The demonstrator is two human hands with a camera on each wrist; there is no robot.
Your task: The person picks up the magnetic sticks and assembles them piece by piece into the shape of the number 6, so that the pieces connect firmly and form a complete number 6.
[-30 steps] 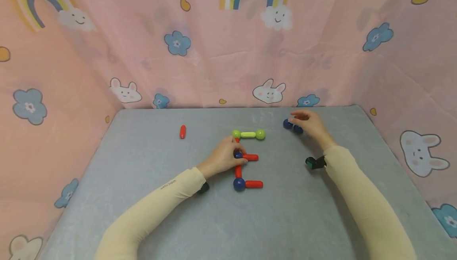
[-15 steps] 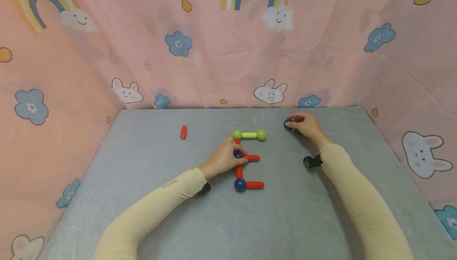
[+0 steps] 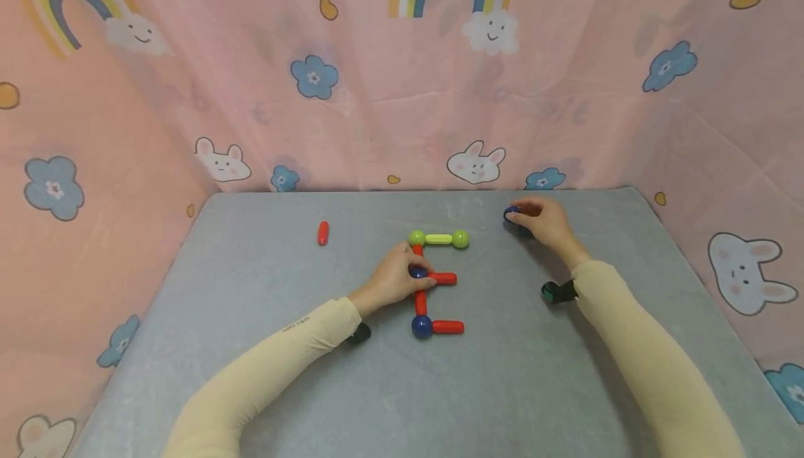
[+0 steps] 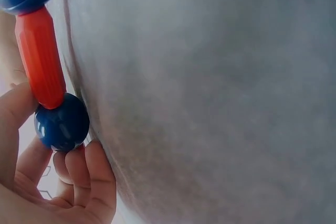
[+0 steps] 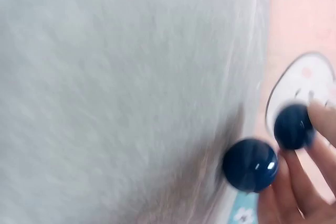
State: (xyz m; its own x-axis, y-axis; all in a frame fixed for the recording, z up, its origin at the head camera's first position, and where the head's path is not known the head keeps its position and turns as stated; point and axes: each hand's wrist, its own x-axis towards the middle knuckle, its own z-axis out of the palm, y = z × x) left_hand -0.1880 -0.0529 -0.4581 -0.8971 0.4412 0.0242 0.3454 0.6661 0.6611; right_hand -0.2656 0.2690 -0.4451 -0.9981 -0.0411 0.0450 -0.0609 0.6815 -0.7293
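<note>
My left hand [image 3: 394,274] grips the middle blue ball [image 4: 62,122] of a flat frame of sticks and balls. A red stick [image 4: 41,57] joins this ball to a lower blue ball [image 3: 422,327]. Red sticks [image 3: 444,278] also stick out to the right from both balls. Along the frame's top, a light green stick [image 3: 438,239] links two green balls [image 3: 460,239]. Toward the back right, my right hand [image 3: 545,224] pinches a loose blue ball [image 5: 293,126] between thumb and fingers. A second loose blue ball [image 5: 250,164] lies right beside those fingers, mostly hidden in the head view.
One loose red stick [image 3: 323,233] lies on the grey table [image 3: 251,255], left of the frame. A pink printed cloth [image 3: 377,109] hangs behind the table's back edge and along both sides.
My right hand has closed its fingers on one loose blue ball and shifted it slightly to the right. The left hand keeps its hold on the frame's middle ball.
</note>
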